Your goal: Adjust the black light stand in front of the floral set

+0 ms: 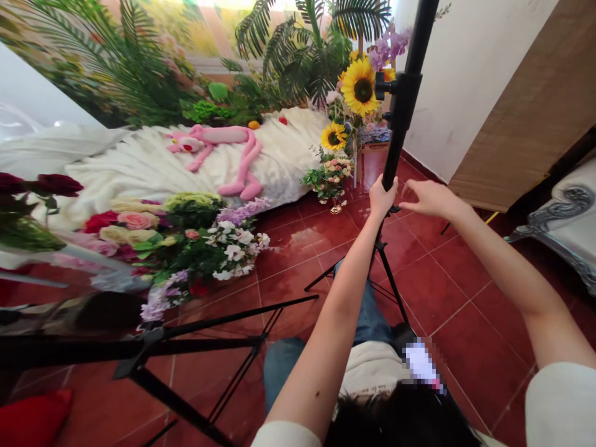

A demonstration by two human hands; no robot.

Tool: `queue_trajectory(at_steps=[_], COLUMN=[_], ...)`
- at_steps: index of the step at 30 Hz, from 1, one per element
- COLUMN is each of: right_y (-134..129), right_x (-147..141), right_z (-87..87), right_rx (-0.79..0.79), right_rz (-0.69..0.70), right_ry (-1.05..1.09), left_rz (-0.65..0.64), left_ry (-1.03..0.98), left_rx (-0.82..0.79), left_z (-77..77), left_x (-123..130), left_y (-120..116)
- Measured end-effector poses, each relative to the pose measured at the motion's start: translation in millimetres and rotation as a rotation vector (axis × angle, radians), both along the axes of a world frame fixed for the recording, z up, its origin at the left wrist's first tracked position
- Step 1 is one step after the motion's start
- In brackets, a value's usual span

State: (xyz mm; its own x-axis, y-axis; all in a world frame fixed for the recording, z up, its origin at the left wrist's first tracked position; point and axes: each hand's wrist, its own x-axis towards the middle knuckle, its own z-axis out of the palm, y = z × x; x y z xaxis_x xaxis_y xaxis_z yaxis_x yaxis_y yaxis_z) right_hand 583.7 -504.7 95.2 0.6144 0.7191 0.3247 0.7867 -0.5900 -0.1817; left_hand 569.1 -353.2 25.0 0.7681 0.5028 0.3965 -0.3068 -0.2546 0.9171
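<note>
A black light stand (393,155) rises from the tiled floor, its pole leaning a little to the right in view. My left hand (383,197) is wrapped round the pole, low down. Just to the right of the pole is my right hand (426,197), fingers curved and apart, with nothing seen in it. A black collar knob (395,210) lies between my two hands on the stand. Higher up the pole is a thicker joint with another clamp knob (384,87). The stand's thin legs (392,280) spread out in front of my knees.
A second black stand (200,344) lies with its legs across the lower left. Artificial flowers (186,236) and a pink plush toy (228,138) rest by a white-draped bench (139,167). Sunflowers (363,90) stand behind the pole. An ornate white chair (565,217) is at right.
</note>
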Motion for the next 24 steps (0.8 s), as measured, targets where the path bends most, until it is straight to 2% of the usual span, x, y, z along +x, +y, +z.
queue_trajectory(at_steps=[3,6,12,14,16,19,21,24], right_y=[-4,0,11,16,26,45,57,71], right_x=[-6,-13,-27,-31,-34,-41,-47,-56], right_z=[-34.3,-51.5,-62.3,-70.9,-81.6,-93.1,-94.5,-90.3], right_rx=[-0.204,-0.136,0.026,0.189,0.415,0.782,1.032,1.301], right_rz=[-0.034,-0.035,-0.148,-0.153,-0.175,-0.231,-0.206,-0.119], right_ry=[-0.043,-0.031,0.213,0.299,0.431,0.837,1.098,1.244], left_rz=[-0.019,-0.053,-0.066,-0.068,-0.064,-0.064,-0.076,-0.073], left_ry=[0.013,0.018,0.029,0.028,0.025,0.023,0.016,0.006], left_rx=[-0.015,-0.031,-0.048,-0.044,-0.033,-0.027,-0.036,-0.037], left_z=[3.8,6.5,7.9,7.5,6.8,5.8,4.9,1.9], left_x=[-3,-5,-5,-4,-4,-4,-3,-1], left_y=[-1,0,0,1,1,2,3,4])
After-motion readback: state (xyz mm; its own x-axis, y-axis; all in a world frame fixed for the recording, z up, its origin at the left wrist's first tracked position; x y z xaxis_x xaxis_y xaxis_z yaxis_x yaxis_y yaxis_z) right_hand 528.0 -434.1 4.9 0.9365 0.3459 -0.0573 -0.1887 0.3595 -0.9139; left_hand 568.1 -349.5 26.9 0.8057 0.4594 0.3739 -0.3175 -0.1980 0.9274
